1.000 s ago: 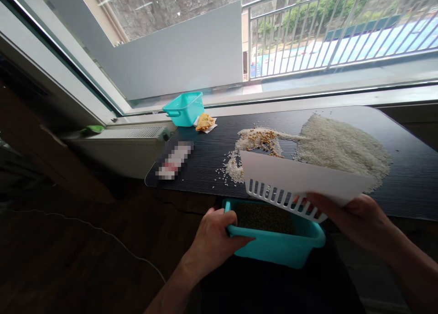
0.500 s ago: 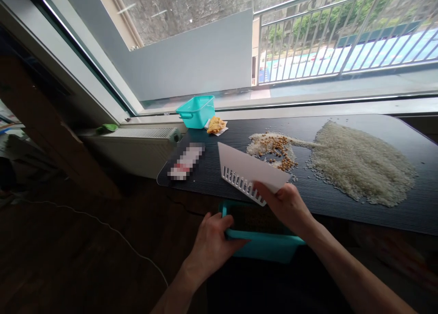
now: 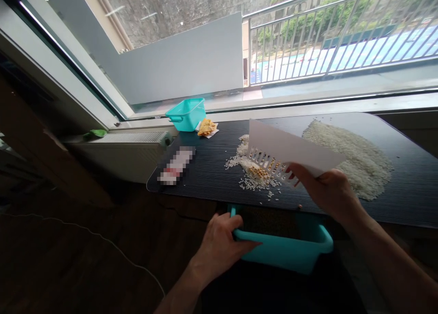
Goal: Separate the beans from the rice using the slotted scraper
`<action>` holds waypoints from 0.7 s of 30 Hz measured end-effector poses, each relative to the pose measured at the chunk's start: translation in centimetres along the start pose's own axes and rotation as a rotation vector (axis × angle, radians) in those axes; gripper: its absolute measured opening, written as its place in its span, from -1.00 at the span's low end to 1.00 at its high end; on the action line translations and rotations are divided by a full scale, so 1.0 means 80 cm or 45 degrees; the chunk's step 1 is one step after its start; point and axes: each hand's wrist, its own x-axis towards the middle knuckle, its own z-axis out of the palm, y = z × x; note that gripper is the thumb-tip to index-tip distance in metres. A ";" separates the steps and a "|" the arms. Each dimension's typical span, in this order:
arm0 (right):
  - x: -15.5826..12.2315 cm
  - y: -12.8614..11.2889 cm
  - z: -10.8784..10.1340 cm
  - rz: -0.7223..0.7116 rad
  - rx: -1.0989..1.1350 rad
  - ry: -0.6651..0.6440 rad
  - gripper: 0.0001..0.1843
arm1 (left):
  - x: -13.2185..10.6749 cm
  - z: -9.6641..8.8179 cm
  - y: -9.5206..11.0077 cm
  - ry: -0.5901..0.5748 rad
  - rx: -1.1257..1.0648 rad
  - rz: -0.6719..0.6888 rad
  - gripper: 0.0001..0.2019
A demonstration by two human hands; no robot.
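My left hand [image 3: 224,239] is closed around the left rim of a teal plastic bin [image 3: 284,252], which sits just below the table's front edge. Dark contents fill the shadowed inside of that bin; I cannot make out what they are. In my right hand [image 3: 331,188] is a white slotted plastic scraper [image 3: 290,145], tilted over the table with its row of slots facing down and left. Under and beside the slots lie yellow-brown beans [image 3: 258,172] mixed with white rice grains [image 3: 244,157]. Part of this small pile is hidden behind the scraper.
A large rice heap [image 3: 362,163] covers the right side of the black table [image 3: 205,177]. At the back left stand another teal bin [image 3: 187,115] and a crumpled yellow cloth [image 3: 207,127]. A blurred flat object [image 3: 177,166] lies near the left edge. Behind runs a window; a radiator [image 3: 137,150] is left.
My right hand has swung the scraper rightward, over the beans and rice. Beans and rice have been spread toward the front edge. My left hand still grips the bin, and the view has shifted slightly.
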 end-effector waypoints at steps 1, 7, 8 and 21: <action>0.002 0.002 -0.011 0.007 -0.020 0.001 -0.45 | 0.001 0.001 0.002 -0.008 -0.003 0.005 -0.52; 0.010 0.019 -0.050 0.031 -0.103 -0.106 -0.50 | 0.001 0.000 0.014 -0.066 -0.029 -0.007 -0.48; 0.011 0.022 -0.051 0.028 -0.103 -0.121 -0.48 | 0.001 -0.001 0.015 -0.075 -0.037 -0.009 -0.48; -0.049 0.109 -0.167 0.244 -0.313 0.288 -0.42 | 0.035 0.049 0.052 -0.174 -0.256 0.158 -0.39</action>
